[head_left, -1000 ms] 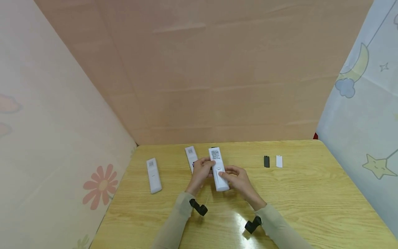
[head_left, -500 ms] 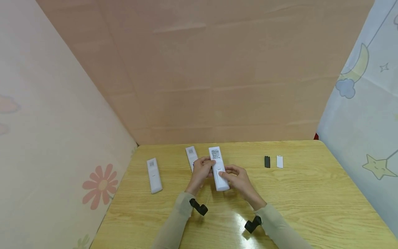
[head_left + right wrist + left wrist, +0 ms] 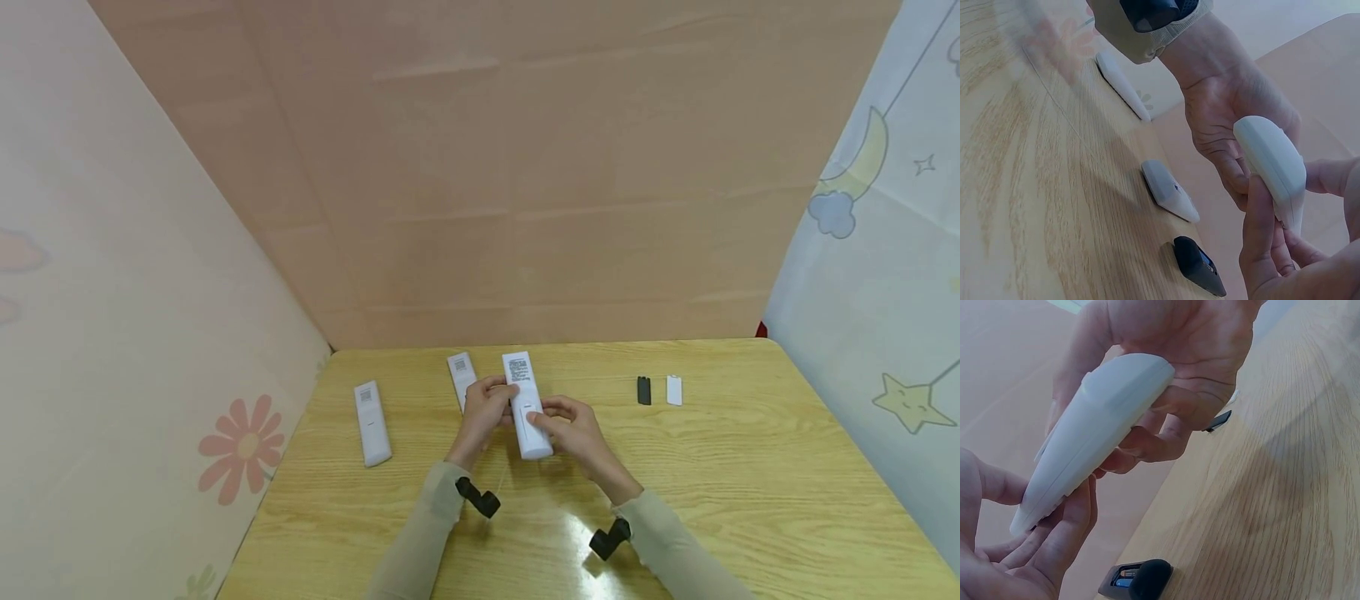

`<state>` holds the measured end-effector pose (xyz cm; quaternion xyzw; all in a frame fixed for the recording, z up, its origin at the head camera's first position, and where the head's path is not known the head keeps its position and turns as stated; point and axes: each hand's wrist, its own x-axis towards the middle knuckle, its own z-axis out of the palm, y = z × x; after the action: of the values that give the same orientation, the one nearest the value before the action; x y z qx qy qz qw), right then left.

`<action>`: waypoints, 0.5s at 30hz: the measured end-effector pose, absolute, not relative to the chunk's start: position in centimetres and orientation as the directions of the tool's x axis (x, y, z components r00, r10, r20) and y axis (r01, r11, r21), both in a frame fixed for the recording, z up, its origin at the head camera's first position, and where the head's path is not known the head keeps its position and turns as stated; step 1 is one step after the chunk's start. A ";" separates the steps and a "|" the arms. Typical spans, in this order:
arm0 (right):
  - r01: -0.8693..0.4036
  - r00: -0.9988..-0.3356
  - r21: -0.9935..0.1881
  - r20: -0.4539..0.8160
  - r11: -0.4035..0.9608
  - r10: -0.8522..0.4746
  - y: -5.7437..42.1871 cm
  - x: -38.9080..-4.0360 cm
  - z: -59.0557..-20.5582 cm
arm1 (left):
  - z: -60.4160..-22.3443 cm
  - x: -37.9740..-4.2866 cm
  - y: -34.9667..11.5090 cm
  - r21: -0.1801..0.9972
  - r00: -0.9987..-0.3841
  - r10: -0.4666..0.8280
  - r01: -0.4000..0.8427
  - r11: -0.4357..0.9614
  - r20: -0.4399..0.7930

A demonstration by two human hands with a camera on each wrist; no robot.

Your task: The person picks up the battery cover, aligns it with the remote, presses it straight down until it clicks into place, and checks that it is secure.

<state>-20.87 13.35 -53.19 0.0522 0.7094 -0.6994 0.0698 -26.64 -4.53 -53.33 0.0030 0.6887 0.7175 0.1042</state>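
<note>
Two bare hands hold one white remote control (image 3: 527, 398) over the far middle of the table, back face toward me in my head feed, printed label at its far end. The left hand (image 3: 486, 410) grips its left side, thumb on the back; the right hand (image 3: 576, 427) grips nearer the close end, thumb on the battery cover (image 3: 537, 442).

I have a yellowish wood-grain tabletop (image 3: 750, 467), rounded at its far right corner, with a bright glare near the front. On it, a second white remote (image 3: 372, 423) lies at left, and a third white remote (image 3: 459, 372) sits partly behind the left hand. My right wrist feed also gives me a black remote (image 3: 1196, 265); the left wrist one shows batteries (image 3: 1125, 580) in it. A small black cover (image 3: 643, 390) and a white cover (image 3: 674, 390) lie side by side at right.

Behind, I see a creased tan backdrop (image 3: 510, 208), with a flower-printed panel (image 3: 150, 292) at left and a moon-and-star panel (image 3: 915, 275) at right.
</note>
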 end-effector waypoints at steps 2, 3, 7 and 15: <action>0.169 -0.985 -0.986 -0.169 0.015 -0.028 13.4 -20.9 -53.2 | -53.3 -26.6 -4.6 0.989 -0.979 0.154 -0.142 -0.028 -0.136; 0.168 -0.985 -0.986 -0.168 0.011 -0.031 13.4 -20.9 -53.2 | -53.3 -26.6 -4.6 0.989 -0.978 0.154 -0.143 -0.031 -0.137; 0.166 -0.986 -0.986 -0.167 0.005 -0.031 13.4 -20.9 -53.2 | -53.2 -26.6 -4.6 0.988 -0.977 0.158 -0.152 -0.036 -0.144; 0.169 -0.985 -0.986 -0.170 0.008 -0.034 13.5 -20.9 -53.1 | -53.3 -26.7 -4.5 0.988 -0.978 0.153 -0.149 -0.030 -0.142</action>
<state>-20.90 13.49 -53.12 0.0479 0.7061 -0.7028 0.0724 -26.69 -4.53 -53.31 0.0015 0.6885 0.7176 0.1049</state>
